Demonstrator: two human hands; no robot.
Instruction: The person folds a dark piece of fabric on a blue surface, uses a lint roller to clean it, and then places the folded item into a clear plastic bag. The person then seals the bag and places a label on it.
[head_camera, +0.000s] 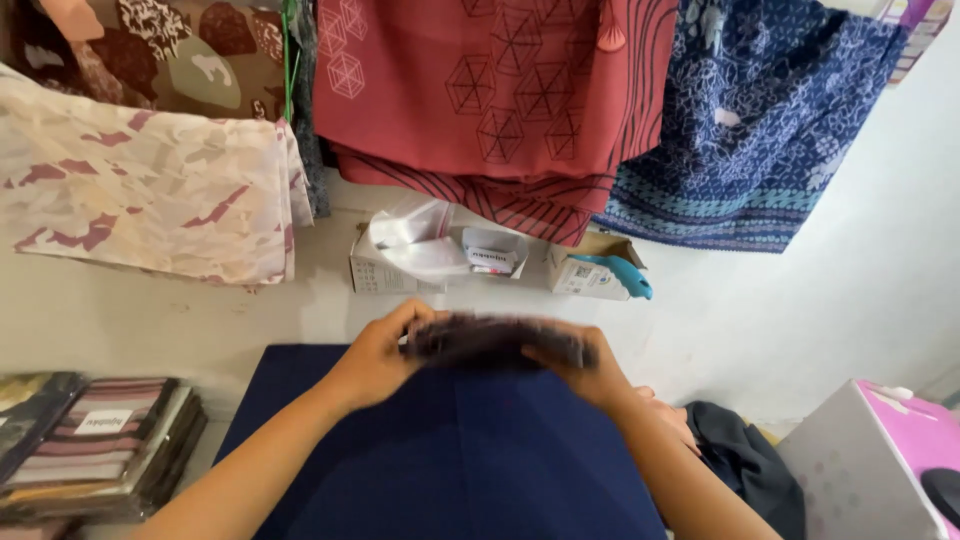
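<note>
Cloth: dark folded fabric (497, 342) (soft, blurred), mid-frame over navy board (450, 450).
Grip: left hand (375, 360), right hand (590, 372) clasping its ends.

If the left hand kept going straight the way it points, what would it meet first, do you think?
The left hand points up and right along the dark folded cloth it grips. Past that, probably the right hand on the cloth's other end, though the blur makes depth uncertain.
</note>
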